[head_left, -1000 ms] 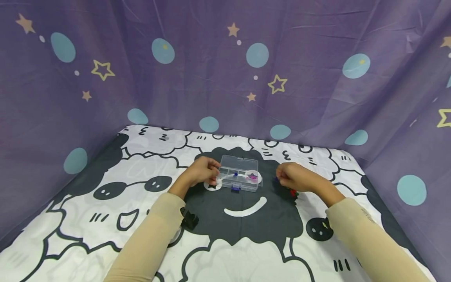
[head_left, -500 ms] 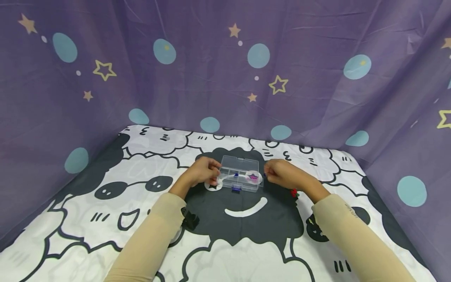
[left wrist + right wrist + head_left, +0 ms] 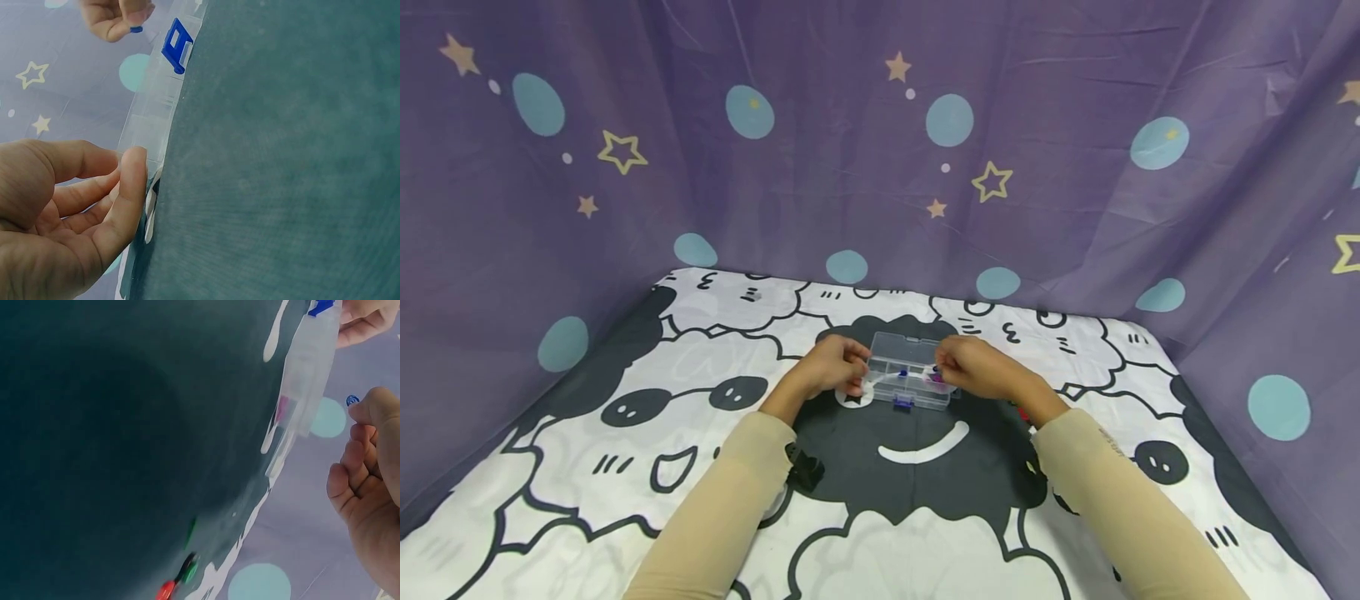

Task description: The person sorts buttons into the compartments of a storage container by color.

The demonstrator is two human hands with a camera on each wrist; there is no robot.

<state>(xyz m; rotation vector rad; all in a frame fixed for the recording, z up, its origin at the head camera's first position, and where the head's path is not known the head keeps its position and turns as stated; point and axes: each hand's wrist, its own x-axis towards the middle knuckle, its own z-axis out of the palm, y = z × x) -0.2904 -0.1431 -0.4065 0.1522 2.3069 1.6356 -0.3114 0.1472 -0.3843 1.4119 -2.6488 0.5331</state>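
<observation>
Head view: clear box [image 3: 925,401] sits on the dark part of the cloth [image 3: 853,450], lid [image 3: 895,347] raised at its far side. We note the left hand [image 3: 826,365] pinching the box's left end. Right hand [image 3: 976,365] grasps a blue piece [image 3: 353,400] above the box's right side. From the right wrist, we see a red piece [image 3: 165,590] and green piece [image 3: 190,572] lying apart from it.
</observation>
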